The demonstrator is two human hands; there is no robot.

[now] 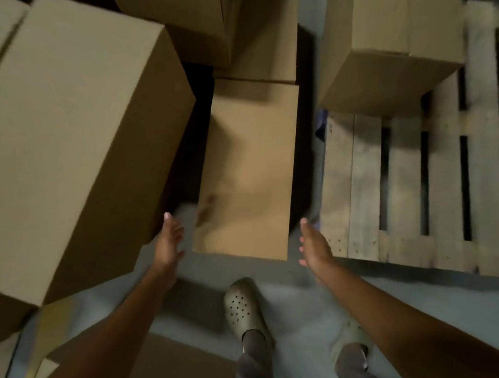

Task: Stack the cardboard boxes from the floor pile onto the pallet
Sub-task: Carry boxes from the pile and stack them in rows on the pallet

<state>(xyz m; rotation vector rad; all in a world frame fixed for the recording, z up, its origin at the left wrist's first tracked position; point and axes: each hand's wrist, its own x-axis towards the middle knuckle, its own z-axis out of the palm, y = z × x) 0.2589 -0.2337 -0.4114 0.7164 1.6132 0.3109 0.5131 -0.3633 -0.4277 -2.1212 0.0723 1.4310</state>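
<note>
Cardboard work barely begun: left hand [168,244] and right hand [314,249], both spread and empty, flank a floor box [247,174] beside the wooden pallet [404,184], which bears at least one stacked box [380,47]; the pile [76,136] waits.

**A:** Where does the view sit?

**B:** On the person's head. It is wide-angle and tipped steeply down at the floor [427,303].

**A:** How close is it?

**B:** Arm's reach. The left hand [168,247] and right hand [314,247] fall low in the middle, a cardboard box [247,174] lies just beyond, and the pallet [404,184] fills the right side. The edges are softly blurred.
</note>
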